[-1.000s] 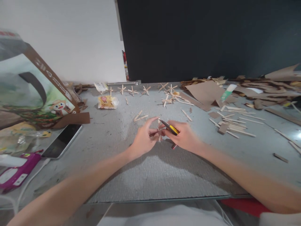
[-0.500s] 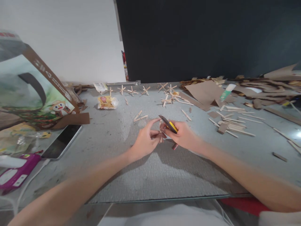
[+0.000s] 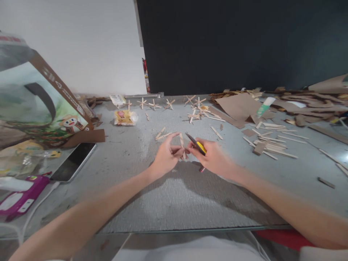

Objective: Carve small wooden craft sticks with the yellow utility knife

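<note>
The left hand (image 3: 167, 154) was pinching a wooden stick (image 3: 181, 139) between its fingers, and this stick stood nearly upright, leaning a little. The right hand (image 3: 213, 155) was closed around a yellow and black cutter (image 3: 201, 146), whose dark tip was near the upper part of the stick, apart from it. The two hands were very close to each other; whether the right fingertips touched the stick, I could not tell. A small reddish end (image 3: 202, 169) showed under the right hand, at the near right of the stick.

Beyond the held stick and to its left, two sticks (image 3: 160, 133) lay in a V form; beyond it to the right lay one loose stick (image 3: 216, 132). Farther behind it there were star-shaped pieces (image 3: 142, 103) of crossed sticks, and a yellow packet (image 3: 123, 118) at its far left. Well to the right of the held stick lay a pile of sticks (image 3: 277, 144), and farther back on that side, a green and white tube (image 3: 265, 107) beside cardboard (image 3: 236, 107). Well to its left were a phone (image 3: 74, 162), a purple device (image 3: 35, 188) and a large printed box (image 3: 65, 108).
</note>
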Demonstrator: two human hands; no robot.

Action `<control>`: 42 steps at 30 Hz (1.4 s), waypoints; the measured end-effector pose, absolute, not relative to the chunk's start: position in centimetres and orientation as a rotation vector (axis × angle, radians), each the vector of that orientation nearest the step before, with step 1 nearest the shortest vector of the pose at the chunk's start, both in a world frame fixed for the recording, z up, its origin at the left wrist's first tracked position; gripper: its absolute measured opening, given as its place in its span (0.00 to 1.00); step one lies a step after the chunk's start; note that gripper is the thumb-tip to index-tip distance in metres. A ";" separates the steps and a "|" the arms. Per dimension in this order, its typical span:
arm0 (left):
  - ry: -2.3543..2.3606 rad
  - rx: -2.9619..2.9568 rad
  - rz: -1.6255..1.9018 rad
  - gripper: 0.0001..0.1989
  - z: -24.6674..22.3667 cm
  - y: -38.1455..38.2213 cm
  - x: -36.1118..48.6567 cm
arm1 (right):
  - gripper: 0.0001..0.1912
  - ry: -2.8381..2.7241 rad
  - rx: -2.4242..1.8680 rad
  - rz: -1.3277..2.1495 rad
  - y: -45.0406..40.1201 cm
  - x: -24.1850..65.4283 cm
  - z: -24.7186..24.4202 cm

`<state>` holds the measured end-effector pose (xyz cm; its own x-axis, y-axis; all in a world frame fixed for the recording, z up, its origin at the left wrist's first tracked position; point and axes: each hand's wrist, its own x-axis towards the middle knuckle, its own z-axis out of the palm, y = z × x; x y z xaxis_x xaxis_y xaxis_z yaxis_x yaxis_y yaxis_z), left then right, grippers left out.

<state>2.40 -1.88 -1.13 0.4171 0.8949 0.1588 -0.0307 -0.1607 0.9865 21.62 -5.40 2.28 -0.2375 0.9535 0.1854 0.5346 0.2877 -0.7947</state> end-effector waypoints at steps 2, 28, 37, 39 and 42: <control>0.799 1.529 0.979 0.35 -1.1 -1.9 2.3 | 0.13 -1.823 -1.366 0.800 -5.5 21.7 2.4; 0.667 1.665 1.218 0.25 -1.8 -2.4 2.5 | 0.13 -1.895 -1.312 0.598 -5.5 21.5 1.6; 0.751 1.683 1.347 0.22 -1.2 -3.0 2.5 | 0.10 -2.132 -1.326 0.466 -6.3 21.8 2.3; 0.776 1.706 1.377 0.21 -1.3 -2.9 2.4 | 0.10 -2.163 -1.364 0.473 -6.4 21.7 2.4; 0.790 1.725 1.400 0.20 -1.4 -2.8 2.4 | 0.12 -2.167 -1.429 0.530 -6.6 21.6 2.7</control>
